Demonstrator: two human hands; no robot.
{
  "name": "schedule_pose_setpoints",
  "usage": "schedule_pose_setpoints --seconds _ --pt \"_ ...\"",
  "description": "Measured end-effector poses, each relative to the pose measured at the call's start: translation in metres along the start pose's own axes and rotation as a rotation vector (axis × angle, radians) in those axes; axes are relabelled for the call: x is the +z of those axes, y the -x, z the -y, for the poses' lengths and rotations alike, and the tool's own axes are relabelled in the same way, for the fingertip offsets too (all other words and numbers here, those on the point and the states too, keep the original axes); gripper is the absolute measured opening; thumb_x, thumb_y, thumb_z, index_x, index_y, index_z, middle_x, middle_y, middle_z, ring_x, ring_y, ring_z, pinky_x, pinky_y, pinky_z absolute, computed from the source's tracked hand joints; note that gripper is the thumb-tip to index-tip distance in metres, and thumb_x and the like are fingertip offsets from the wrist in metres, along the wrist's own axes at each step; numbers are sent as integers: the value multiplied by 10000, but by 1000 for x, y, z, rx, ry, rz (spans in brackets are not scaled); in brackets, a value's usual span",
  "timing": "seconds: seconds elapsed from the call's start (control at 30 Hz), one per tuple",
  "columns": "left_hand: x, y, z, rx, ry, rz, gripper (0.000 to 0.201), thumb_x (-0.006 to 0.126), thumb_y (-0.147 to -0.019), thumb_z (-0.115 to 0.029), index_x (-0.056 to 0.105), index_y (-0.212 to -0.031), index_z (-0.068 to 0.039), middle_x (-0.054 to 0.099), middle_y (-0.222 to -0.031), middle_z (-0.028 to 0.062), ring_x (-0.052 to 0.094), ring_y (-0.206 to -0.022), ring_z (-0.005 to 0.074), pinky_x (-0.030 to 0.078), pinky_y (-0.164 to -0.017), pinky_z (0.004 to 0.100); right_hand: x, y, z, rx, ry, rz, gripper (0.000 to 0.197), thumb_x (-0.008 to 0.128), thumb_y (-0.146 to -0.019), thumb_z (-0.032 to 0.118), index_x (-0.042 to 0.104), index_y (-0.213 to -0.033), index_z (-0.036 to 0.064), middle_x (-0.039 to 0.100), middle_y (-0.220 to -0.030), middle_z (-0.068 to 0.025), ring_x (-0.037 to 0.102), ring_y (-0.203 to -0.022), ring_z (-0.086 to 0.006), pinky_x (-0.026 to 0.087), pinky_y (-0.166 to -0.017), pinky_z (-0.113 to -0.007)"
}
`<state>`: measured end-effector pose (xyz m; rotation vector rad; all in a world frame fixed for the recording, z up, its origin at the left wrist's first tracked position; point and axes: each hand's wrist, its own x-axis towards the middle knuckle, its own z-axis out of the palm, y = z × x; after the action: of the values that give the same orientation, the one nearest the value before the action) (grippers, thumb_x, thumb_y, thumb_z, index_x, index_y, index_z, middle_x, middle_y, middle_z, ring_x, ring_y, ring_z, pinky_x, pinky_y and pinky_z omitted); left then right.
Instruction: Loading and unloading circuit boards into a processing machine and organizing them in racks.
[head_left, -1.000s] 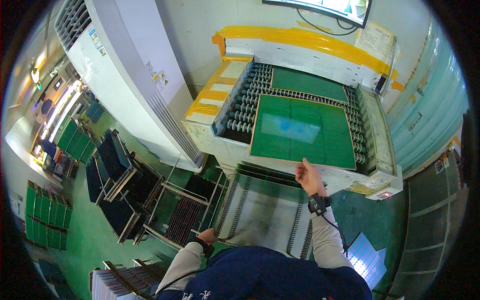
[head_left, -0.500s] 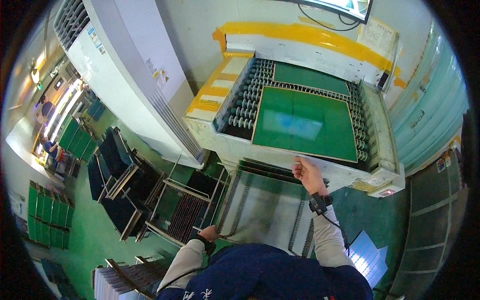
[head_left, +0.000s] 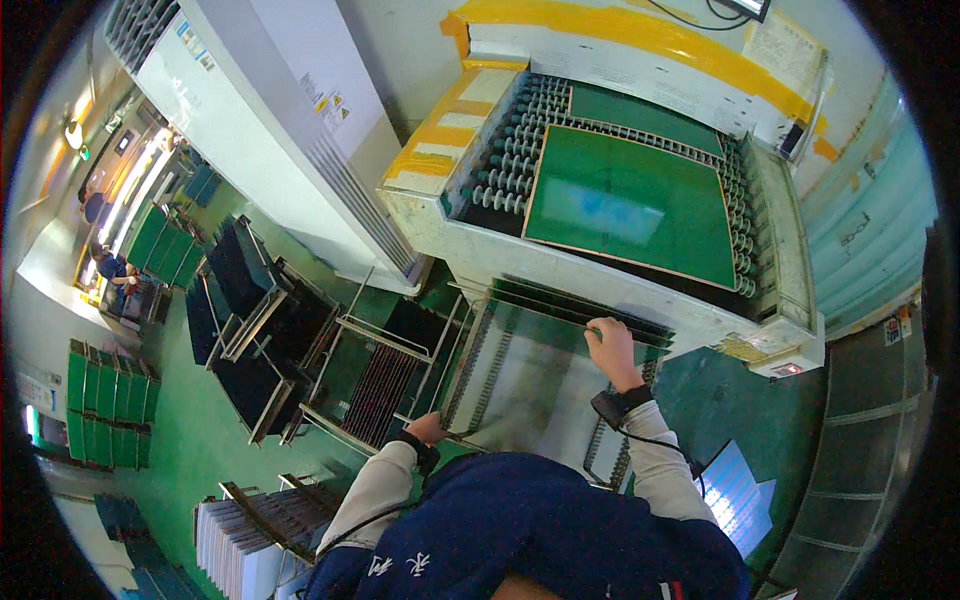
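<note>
A large green panel (head_left: pixel 630 205) lies flat on the roller conveyor (head_left: pixel 500 165) ahead of me, with a second green panel (head_left: pixel 640 112) beyond it. Below the conveyor's front edge stands a slotted rack (head_left: pixel 470 350) with a big glossy panel (head_left: pixel 525 385) leaning in it. My right hand (head_left: pixel 610 345) grips this panel's far top edge. Its near left corner is held by my left hand (head_left: pixel 425 428). Each wrist wears a dark strap with a cord.
Black wire carts (head_left: pixel 250 330) with more panels stand to the left on the green floor. A tall white cabinet (head_left: pixel 270 140) rises at the left of the conveyor. A stack of pale sheets (head_left: pixel 235 535) is at the lower left. People stand far off at the left edge.
My right hand dropped from the conveyor's front edge to the glossy panel in the rack. The green panel on the rollers moved farther away from me.
</note>
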<state>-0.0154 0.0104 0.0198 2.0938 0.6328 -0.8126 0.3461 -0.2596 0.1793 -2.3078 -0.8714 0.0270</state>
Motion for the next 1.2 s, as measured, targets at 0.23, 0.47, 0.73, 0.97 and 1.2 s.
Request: schedule_pose_setpoints --seconds 0.23,0.47,0.73,0.97,1.2 --pt "10 -9 7 25 -94 -126 349 635 -754 -242 546 -933 43 623 -735 177 625 -623 272 480 -518 376 1 2 1 8 189 64 255 654 -746 198 612 -969 81 619 -948 -105 557 -929 -306 423 -803 -433" --pt "-10 9 -25 14 -83 -33 296 616 -723 -232 574 -851 31 624 -695 165 640 -661 272 490 -549 374 26 -2 -26 108 415 236 272 656 -733 245 615 -925 56 639 -863 -139 607 -839 -332 460 -718 -443" --pt "-5 4 -13 -99 5 33 311 601 -725 -170 572 -948 44 628 -925 217 637 -780 338 506 -639 426 36 -14 -36 66 431 213 215 640 -734 262 589 -721 53 620 -745 -167 608 -748 -357 468 -642 -473" --pt "-11 14 -40 -99 -114 7 215 583 -715 -143 624 -824 38 643 -834 207 629 -793 349 502 -655 427 38 -13 -39 90 466 219 210 664 -722 246 572 -734 57 601 -725 -159 598 -748 -355 456 -636 -470" --pt "3 -3 -21 -67 -24 -93 171 585 -700 -125 634 -787 14 648 -813 195 634 -770 351 507 -647 430 40 -12 -49 33 493 159 157 660 -729 199 585 -744 62 618 -721 -162 614 -730 -348 459 -623 -451"
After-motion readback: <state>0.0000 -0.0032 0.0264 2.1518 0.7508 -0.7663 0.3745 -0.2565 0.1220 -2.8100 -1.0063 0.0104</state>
